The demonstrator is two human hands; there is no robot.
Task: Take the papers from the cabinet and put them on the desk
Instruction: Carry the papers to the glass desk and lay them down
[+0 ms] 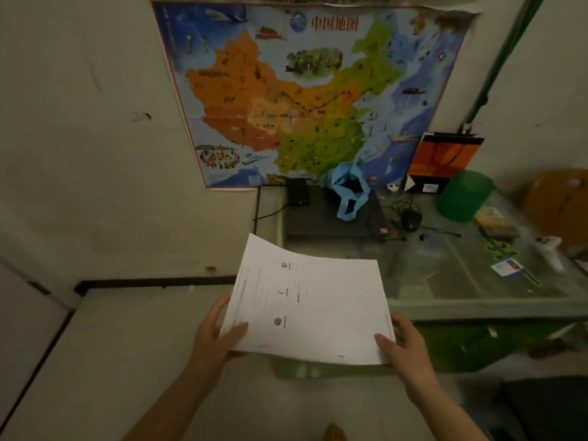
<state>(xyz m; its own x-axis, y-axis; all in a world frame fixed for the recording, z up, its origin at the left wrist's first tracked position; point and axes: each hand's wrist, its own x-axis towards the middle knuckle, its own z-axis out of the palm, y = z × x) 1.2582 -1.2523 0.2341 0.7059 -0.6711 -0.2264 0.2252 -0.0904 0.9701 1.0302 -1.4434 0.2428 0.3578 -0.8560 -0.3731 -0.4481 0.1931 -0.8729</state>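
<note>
A stack of white printed papers [311, 300] is held flat in the air in front of me, over the near left corner of the glass-topped desk [445, 275]. My left hand [216, 329] grips the stack's near left corner, thumb on top. Gripping the near right corner is my right hand [404, 345], also thumb on top. The cabinet is not clearly in view; a pale panel with a dark edge [38, 313] shows at the far left.
On the desk lie a closed black laptop [318, 221] with a blue bag [350, 189], a mouse [410, 219] with cables, a green container [461, 195], an orange bag [445, 160] and small items at the right. A coloured map [302, 90] hangs on the wall.
</note>
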